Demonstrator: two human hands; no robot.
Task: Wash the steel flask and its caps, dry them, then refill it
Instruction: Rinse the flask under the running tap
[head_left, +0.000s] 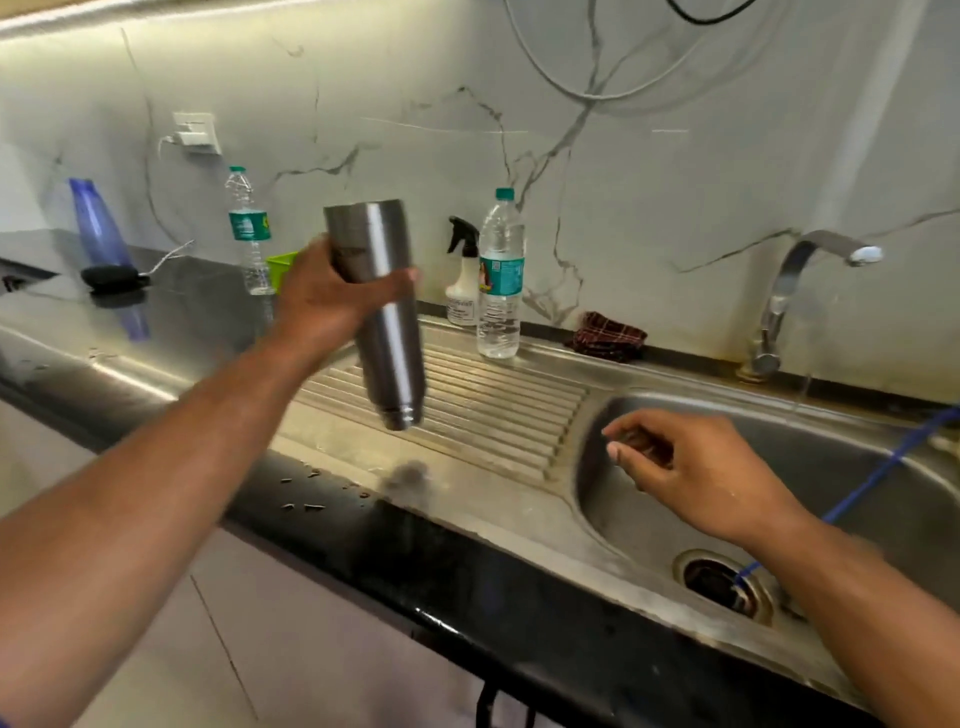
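Note:
My left hand (332, 306) grips the steel flask (382, 312) around its upper body. The flask is upside down, its narrow open mouth pointing down a little above the ribbed drainboard (493, 410). My right hand (691, 478) hovers over the left side of the sink basin (831, 467), fingers loosely curled, thumb and forefinger near each other, with nothing plainly between them. A blurred grey round patch (410, 475) lies at the drainboard's front; I cannot tell whether it is a cap.
A tap (810, 270) stands at the back right with a faint stream under its spout. Two plastic water bottles (500, 280) (249, 234), a spray bottle (462, 275) and a checked cloth (608, 335) line the wall. A blue cord (872, 478) runs into the drain (722, 582).

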